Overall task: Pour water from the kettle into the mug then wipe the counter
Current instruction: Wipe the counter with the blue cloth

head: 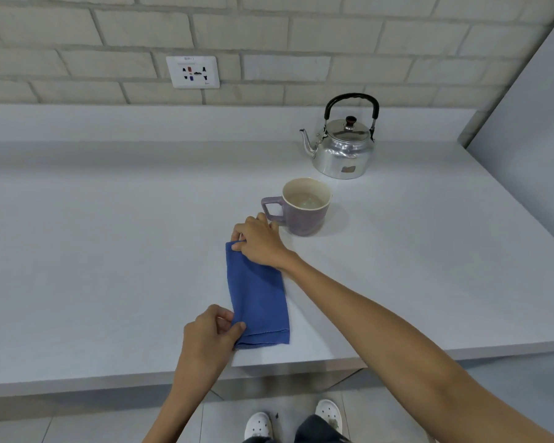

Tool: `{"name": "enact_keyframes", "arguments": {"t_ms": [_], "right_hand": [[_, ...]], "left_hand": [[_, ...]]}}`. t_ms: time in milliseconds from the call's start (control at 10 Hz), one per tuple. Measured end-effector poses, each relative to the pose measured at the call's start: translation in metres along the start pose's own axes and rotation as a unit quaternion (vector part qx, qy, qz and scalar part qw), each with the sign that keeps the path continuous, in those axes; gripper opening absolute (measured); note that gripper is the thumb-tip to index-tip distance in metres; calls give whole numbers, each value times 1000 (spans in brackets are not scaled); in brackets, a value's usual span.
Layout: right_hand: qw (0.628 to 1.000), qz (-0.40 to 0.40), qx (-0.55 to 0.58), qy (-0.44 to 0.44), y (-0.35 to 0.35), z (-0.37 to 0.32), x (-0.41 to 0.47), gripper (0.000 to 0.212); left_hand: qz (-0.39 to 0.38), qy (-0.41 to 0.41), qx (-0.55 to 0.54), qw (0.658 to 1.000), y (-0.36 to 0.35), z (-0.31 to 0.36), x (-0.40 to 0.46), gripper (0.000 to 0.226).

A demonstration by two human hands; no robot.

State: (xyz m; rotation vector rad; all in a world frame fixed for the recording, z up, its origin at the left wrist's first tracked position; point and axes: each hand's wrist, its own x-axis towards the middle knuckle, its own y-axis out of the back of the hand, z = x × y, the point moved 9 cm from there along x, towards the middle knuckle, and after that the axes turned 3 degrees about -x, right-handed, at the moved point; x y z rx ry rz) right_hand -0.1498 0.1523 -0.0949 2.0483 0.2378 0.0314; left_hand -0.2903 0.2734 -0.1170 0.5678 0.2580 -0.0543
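Note:
A folded blue cloth (259, 298) lies flat on the pale grey counter (109, 251), near its front edge. My left hand (210, 335) pinches the cloth's near left corner. My right hand (258, 241) pinches its far left corner, just in front of the mug's handle. The purple mug (304, 209) stands upright behind the cloth with water inside it. A shiny metal kettle (343, 148) with a black handle and its lid on stands behind the mug, spout pointing left.
A brick-pattern wall with a white socket plate (193, 71) runs behind the counter. A grey panel (531, 129) closes the right end. The counter's front edge (301, 362) steps near my left hand. My shoes (295, 420) show on the tiled floor below.

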Motion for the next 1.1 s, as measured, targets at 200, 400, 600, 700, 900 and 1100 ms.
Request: {"name": "enact_keyframes", "arguments": {"t_ms": [200,400,600,700,900,1100], "right_hand": [[998,1,66,16,5,-31,20,11],[997,-10,75,25,-11,-52,34,11],[994,6,107,31,-22,-48,29,21],[990,36,109,86,-19,-54,20,36],[983,-109,-34,147,-68,-43,9,50],[980,-136,5,144,-57,-45,1,52]], "left_hand": [[50,29,-8,998,31,-12,10,10],[87,58,-1,994,45,-23,12,15],[135,17,125,983,44,-6,7,53],[154,-49,197,967,30,16,2,59],[54,-72,310,947,-20,12,6,89],[5,-41,354,934,-28,-3,16,109]]}}
